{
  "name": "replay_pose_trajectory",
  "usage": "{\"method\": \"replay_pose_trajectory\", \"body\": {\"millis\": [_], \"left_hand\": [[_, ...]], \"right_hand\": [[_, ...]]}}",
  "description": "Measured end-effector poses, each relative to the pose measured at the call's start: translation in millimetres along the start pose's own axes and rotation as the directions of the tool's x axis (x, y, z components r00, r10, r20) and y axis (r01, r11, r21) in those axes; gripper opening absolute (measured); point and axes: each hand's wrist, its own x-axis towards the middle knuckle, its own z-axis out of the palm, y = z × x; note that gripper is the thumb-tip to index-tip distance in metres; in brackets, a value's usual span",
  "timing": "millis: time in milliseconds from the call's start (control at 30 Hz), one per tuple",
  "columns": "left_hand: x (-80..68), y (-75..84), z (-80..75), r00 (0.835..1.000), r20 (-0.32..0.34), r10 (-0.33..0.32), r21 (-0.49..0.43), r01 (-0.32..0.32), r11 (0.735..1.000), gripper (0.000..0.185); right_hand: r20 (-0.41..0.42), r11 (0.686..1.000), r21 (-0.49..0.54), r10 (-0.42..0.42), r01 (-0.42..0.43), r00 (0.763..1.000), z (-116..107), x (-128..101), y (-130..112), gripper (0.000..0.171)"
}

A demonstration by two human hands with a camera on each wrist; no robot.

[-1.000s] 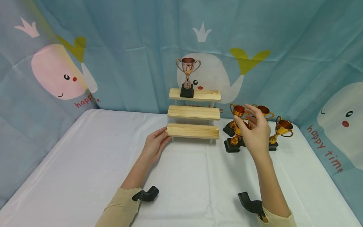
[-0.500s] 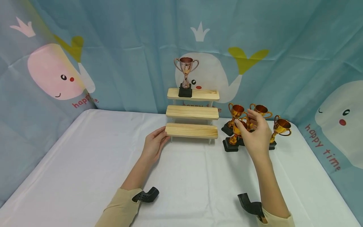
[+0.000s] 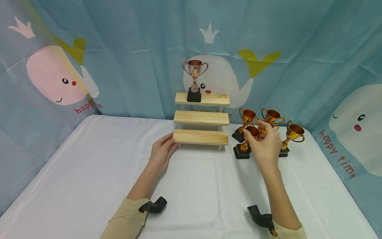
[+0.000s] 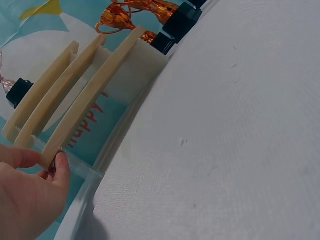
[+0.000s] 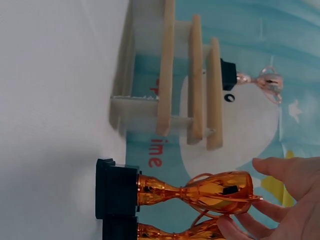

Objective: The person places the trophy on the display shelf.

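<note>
A three-step wooden shelf [image 3: 200, 136] [image 4: 90, 100] [image 5: 167, 65] stands mid-table. On its top step is a rose-copper trophy [image 3: 194, 71] [image 5: 260, 80]. My left hand [image 3: 162, 151] [image 4: 30, 195] pinches the left end of the lowest step, thumb on top. To the right of the shelf stand several gold trophies on black bases. My right hand [image 3: 264, 146] [image 5: 295, 200] hovers at the cup of the nearest gold trophy [image 3: 241, 151] [image 5: 200, 190]. Its thumb and fingers curve round the rim, with a small gap still showing in the right wrist view.
Three more gold trophies [image 3: 247, 118] [image 3: 272, 116] [image 3: 293, 132] stand close behind the right hand. The white-clothed table [image 3: 89, 166] ends at a blue whale-print curtain [image 3: 119, 49] just behind the shelf and at the sides.
My right hand has sunk a little and drawn in round the front gold trophy's cup. The left hand has stayed on the lowest step.
</note>
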Motion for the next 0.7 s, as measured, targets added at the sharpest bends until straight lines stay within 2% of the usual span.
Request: {"method": "replay_pose_trajectory", "body": {"millis": [500,700], "left_hand": [[1.9,0.1,0.1,1.0,-0.004,-0.01,0.02,0.01,1.0,0.046],[2.2,-0.4,-1.5,1.0,-0.003,-0.016,0.016,0.016,1.0,0.047]], "right_hand": [[0.026,0.995,-0.074,0.068,-0.065,0.997,6.0,-3.4,6.9,0.055],[0.054,0.994,-0.057,0.094,-0.091,0.994,6.6,-2.6,6.9,0.058]]}}
